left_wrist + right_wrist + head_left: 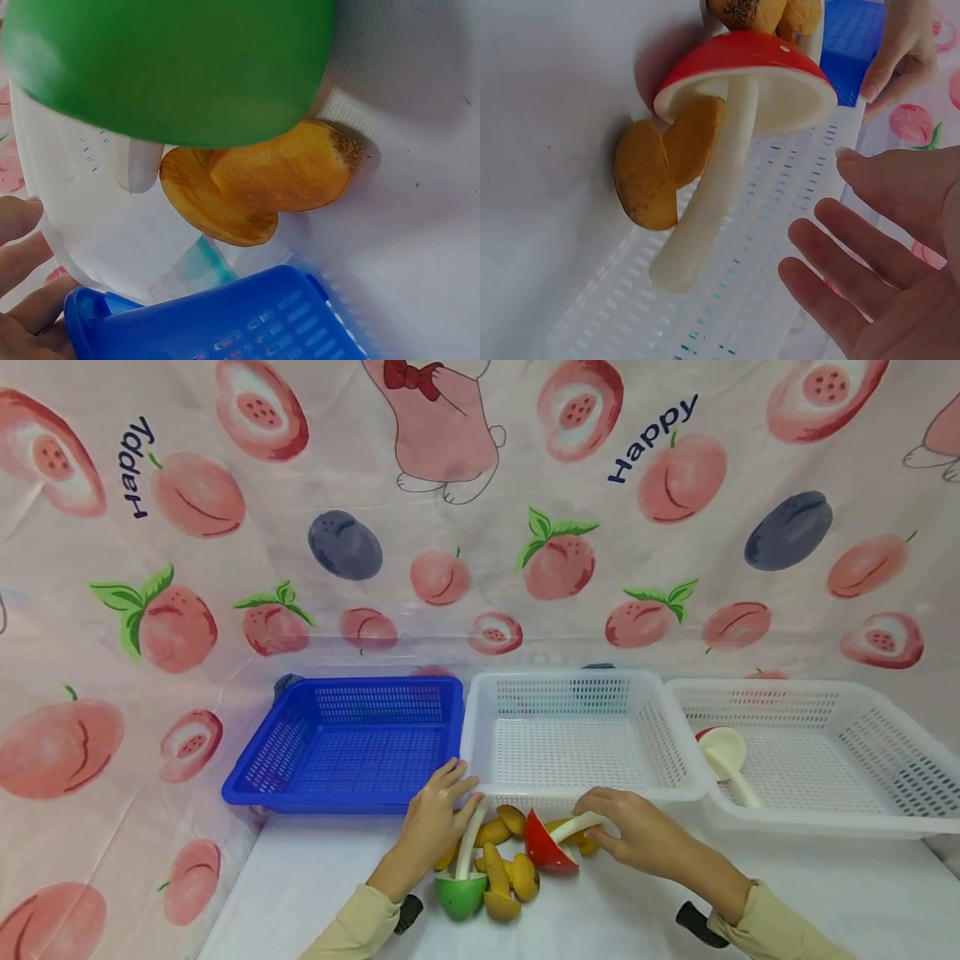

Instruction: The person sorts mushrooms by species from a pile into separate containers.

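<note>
A toy mushroom with a green cap lies on the white table, its pale stem toward the baskets. My left hand hovers beside that stem with loosely bent fingers, apart from it in the left wrist view. To the right lies a mushroom with a red cap and a long white stem. Near this stem, my right hand has its fingers spread and holds nothing. Several yellow-brown mushrooms are clustered between and under the two; one shows below the green cap in the left wrist view.
Three baskets stand in a row behind the mushrooms: a blue basket at left, a white basket in the middle, another white basket at right. The right one holds a red-and-white mushroom. A fruit-patterned cloth hangs behind.
</note>
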Available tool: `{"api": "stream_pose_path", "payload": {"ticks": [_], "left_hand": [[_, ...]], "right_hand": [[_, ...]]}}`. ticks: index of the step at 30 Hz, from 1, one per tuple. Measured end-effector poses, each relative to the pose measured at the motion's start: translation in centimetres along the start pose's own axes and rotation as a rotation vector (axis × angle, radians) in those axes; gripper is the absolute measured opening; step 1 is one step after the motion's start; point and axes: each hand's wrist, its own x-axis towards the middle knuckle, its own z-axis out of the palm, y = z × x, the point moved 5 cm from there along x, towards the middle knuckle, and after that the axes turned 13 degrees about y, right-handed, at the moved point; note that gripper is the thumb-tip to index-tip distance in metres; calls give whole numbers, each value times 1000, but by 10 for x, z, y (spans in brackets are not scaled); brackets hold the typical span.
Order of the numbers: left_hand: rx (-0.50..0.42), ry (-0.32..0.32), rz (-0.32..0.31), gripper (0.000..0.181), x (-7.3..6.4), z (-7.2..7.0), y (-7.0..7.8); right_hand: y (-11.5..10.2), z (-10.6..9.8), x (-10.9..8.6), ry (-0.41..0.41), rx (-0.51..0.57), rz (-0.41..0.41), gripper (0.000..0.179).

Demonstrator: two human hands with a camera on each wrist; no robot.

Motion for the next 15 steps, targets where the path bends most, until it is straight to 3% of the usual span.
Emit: {"api": "stream_pose_path", "payload": {"ticks": [7, 15], "left_hand": [[-5, 7, -1, 24, 0, 0, -1], [-3, 21, 16, 23, 0, -1, 0]], "right_hand": [[2, 20, 1, -21, -38, 14, 26], [9, 44, -3, 129, -307, -73, 21]]}}
